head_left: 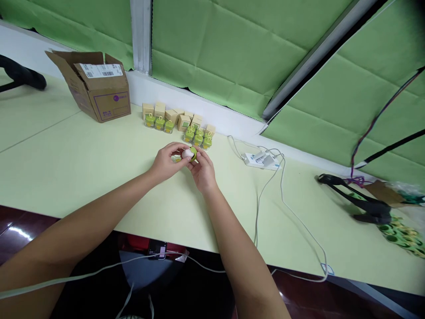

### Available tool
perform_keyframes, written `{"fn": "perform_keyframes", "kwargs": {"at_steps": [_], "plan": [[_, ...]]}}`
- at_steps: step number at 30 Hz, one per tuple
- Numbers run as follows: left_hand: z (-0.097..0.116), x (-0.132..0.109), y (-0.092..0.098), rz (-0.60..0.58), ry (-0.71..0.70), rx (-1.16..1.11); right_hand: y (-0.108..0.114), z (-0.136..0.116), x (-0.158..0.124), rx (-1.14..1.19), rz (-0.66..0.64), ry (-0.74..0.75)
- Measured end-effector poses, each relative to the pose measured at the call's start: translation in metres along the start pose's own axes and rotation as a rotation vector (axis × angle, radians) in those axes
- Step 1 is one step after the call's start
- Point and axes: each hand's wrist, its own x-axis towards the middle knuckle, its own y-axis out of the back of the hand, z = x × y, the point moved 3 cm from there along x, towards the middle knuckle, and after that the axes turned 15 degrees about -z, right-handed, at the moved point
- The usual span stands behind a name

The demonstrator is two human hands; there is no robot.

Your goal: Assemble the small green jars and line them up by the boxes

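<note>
Head view. The small item (189,153) is held above the table (83,168), just in front of the rows of stock near the far edge. Its long axis runs roughly left to right: the white rounded end points toward the left hand (166,162), and the green end points toward the right hand (202,170). Finer detail of the item is too small to tell.

Both hands are curled closed, fingertips pinching the item from opposite sides. The left grips the white end and the right grips the green end. The two hands meet at the item.

Counts:
- One small item in the hands.
- Green-capped jars (160,122): three in the left group, plus a tight cluster to the right, where an exact count cannot be told.
- Small tan boxes (160,107): about eight, standing behind the jars.
- One open cardboard carton (99,88).
- One white power strip (259,160).
</note>
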Motion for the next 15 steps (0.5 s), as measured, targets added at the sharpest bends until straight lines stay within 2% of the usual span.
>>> {"fn": "perform_keyframes", "kwargs": {"at_steps": [10, 15], "plan": [[0.012, -0.003, -0.001, 0.033, -0.126, 0.261, -0.014, -0.003, -0.002, 0.153, -0.054, -0.096], [0.014, -0.004, -0.002, 0.055, -0.140, 0.293, -0.017, -0.003, -0.003, 0.172, -0.109, -0.084]]}}
